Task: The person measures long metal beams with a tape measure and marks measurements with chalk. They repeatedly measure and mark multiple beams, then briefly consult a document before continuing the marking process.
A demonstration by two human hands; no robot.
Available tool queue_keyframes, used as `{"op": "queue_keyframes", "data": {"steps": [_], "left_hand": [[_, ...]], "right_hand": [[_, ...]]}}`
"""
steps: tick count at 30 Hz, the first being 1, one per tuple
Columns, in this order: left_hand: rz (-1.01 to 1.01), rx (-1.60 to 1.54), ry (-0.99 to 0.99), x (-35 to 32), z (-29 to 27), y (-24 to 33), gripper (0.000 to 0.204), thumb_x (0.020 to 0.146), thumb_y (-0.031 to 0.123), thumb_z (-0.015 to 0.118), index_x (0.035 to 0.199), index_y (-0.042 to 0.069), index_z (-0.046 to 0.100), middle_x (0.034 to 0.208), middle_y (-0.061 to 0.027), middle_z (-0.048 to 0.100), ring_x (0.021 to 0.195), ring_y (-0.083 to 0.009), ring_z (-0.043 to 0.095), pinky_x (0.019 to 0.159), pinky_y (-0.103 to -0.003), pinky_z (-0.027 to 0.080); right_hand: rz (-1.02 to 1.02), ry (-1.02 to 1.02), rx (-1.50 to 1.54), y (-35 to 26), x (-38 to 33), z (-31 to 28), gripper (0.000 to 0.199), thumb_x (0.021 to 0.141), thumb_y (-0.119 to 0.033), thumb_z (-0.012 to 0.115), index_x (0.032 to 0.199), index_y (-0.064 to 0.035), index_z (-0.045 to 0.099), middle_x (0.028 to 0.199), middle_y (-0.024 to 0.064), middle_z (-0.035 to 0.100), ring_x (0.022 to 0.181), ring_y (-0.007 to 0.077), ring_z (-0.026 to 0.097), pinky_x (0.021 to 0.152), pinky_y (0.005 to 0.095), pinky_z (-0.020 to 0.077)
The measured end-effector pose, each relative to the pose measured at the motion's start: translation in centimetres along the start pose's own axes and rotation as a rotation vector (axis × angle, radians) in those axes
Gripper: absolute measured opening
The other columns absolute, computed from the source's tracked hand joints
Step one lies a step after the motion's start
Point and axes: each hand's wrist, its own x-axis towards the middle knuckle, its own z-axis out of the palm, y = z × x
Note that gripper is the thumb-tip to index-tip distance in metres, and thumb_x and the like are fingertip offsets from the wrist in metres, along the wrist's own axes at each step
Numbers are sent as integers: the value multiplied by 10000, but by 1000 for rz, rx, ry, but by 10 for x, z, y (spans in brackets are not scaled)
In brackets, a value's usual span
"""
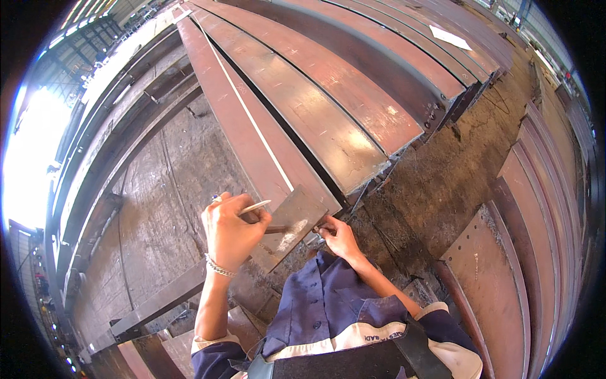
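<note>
In my left hand [233,227], fingers curled closed, is a slim white pointed marking stick [255,207], its tip toward the right. A flat grey rectangular steel plate [303,207] lies across the near end of a long reddish-brown steel beam [221,107], overhanging its left side. My right hand [339,239] is closed at the plate's near right edge; the fingertips partly hide what they grip. A small pale object beneath those fingers is unclear. A long white strip [252,120], like a measuring tape, runs along the beam and meets the plate's far edge.
Several parallel steel beams [328,139] lie to the right, dark gaps between them. A white sheet [450,37] rests on a farther one. More steel members [486,271] are stacked at the right, above dirt floor [442,170]. Dark steel rails [158,297] stand at the left.
</note>
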Motion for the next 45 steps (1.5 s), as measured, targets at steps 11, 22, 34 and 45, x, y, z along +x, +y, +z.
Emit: {"op": "queue_keyframes", "data": {"steps": [11, 22, 34, 45], "left_hand": [[32, -36, -136, 20, 29, 17, 177, 703, 189, 788, 637, 84, 663, 625, -53, 660, 672, -247, 639, 719, -391, 521], [37, -12, -190, 35, 53, 36, 179, 727, 205, 790, 696, 59, 691, 639, -101, 640, 679, -308, 639, 707, -423, 522], [-169, -174, -39, 28, 21, 33, 378, 767, 380, 913, 784, 33, 766, 677, -54, 690, 608, -127, 590, 600, -304, 462], [-920, -217, 395, -161, 8, -97, 380, 935, 315, 792, 761, -9, 701, 644, -18, 671, 636, -88, 600, 598, -297, 467]], "right_hand": [[100, -100, 257, 29, 3, -26, 167, 969, -10, 618, 1094, 12, 727, 973, 70, 764, 932, 174, 715, 848, 314, 557], [223, 100, 370, 21, 7, -85, 167, 1008, -13, 564, 1085, 1, 712, 960, 65, 743, 882, 147, 707, 774, 304, 568], [-243, -39, 179, -99, 59, -79, 127, 1014, -66, 623, 1078, -14, 720, 869, 19, 737, 822, 75, 690, 747, 241, 524], [-254, -187, 325, -129, 69, -39, 140, 1038, -62, 593, 1114, -42, 709, 791, 0, 656, 713, 59, 625, 631, 227, 494]]}}
